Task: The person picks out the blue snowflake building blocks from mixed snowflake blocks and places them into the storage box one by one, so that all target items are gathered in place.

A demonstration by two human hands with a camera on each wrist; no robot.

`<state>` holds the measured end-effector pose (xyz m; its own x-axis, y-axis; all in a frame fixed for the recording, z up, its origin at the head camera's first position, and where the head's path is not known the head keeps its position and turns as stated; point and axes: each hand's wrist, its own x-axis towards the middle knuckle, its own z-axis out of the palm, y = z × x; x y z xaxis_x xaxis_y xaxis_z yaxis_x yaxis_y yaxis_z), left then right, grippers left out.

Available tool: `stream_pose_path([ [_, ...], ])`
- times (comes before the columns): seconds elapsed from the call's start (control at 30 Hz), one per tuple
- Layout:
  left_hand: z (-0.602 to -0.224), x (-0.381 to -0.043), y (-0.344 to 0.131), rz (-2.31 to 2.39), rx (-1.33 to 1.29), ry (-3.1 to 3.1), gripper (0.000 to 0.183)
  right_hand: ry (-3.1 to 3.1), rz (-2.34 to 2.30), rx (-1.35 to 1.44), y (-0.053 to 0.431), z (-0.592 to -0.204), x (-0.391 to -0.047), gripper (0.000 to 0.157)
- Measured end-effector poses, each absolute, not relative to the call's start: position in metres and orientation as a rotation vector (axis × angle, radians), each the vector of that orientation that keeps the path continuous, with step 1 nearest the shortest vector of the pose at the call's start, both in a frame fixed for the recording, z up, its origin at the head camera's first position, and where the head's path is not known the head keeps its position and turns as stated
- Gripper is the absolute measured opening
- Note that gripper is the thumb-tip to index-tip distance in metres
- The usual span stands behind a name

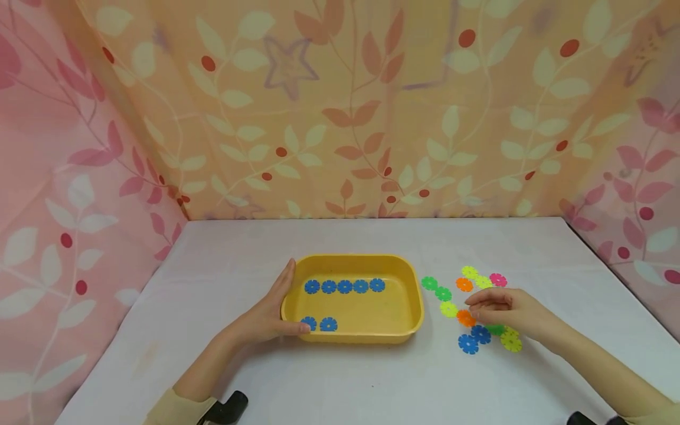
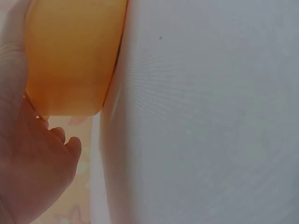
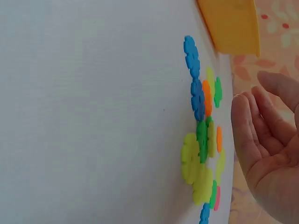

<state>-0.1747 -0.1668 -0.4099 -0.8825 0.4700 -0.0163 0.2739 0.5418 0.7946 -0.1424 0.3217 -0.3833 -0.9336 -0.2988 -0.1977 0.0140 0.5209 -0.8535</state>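
A yellow plastic tray [image 1: 366, 339] stands on the table. Five blue snowflake discs [image 1: 345, 287] form a row toward its back, and two more blue discs [image 1: 329, 324] lie near its front left corner. My left hand [image 1: 265, 313] grips the tray's left end, thumb over the front rim and fingers along the far side. My right hand [image 1: 512, 310] hovers above loose discs to the right of the tray, fingers loosely bent and nothing between them. In the right wrist view, two blue discs [image 3: 197, 99] lie at the near side of that scatter.
Loose discs right of the tray include green [image 1: 429, 283], orange [image 1: 464, 284], yellow [image 1: 448, 309] and pink [image 1: 497, 280] ones, some overlapping. A white cloth [image 1: 340, 389] covers the table. Patterned curtains [image 1: 340, 118] hang behind and at both sides.
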Motion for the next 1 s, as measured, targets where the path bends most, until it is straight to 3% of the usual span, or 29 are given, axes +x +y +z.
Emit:
stream_pose_path([
  [0.4, -0.411, -0.173, -0.168, 1.285, 0.615, 2.537, 0.126, 2.767, -1.015, -0.277, 0.337, -0.401, -0.116, 0.025],
  [1.0, -0.413, -0.176, -0.167, 1.264, 0.624, 2.551, 0.125, 2.911, -0.846, -0.432, 0.321, -0.403, -0.116, 0.029],
])
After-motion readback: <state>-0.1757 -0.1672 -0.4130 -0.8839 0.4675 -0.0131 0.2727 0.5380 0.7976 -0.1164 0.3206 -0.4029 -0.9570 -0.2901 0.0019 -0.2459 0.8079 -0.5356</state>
